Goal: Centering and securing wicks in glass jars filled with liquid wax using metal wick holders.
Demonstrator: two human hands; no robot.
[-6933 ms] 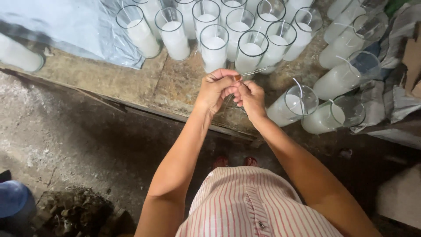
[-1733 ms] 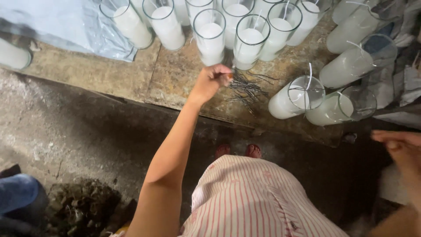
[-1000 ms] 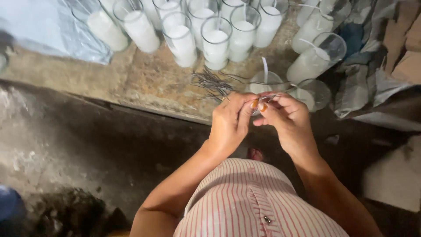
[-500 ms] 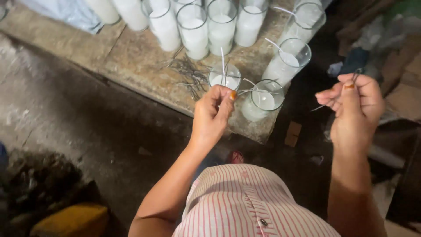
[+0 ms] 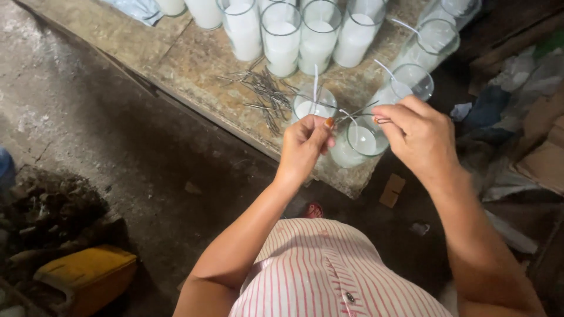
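A thin wire pin (image 5: 359,111) spans both hands above two wax-filled glasses (image 5: 359,141) at the surface (image 5: 194,64) edge. Left hand (image 5: 302,147) fingers pinch one end; right hand (image 5: 420,132) fingers pinch the other. Risk: a loosened pinch could drop the pin off the edge; a hand could nudge the edge glasses.

free: bench edge (image 5: 194,64) | blocked: glass candles (image 5: 282,35), wire pile (image 5: 264,97)

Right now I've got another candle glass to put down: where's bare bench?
Bare worktop lies left of the wire pile, between the upright glasses and the near edge. It is crowded right of the pile, where glasses sit under the left hand and right hand.
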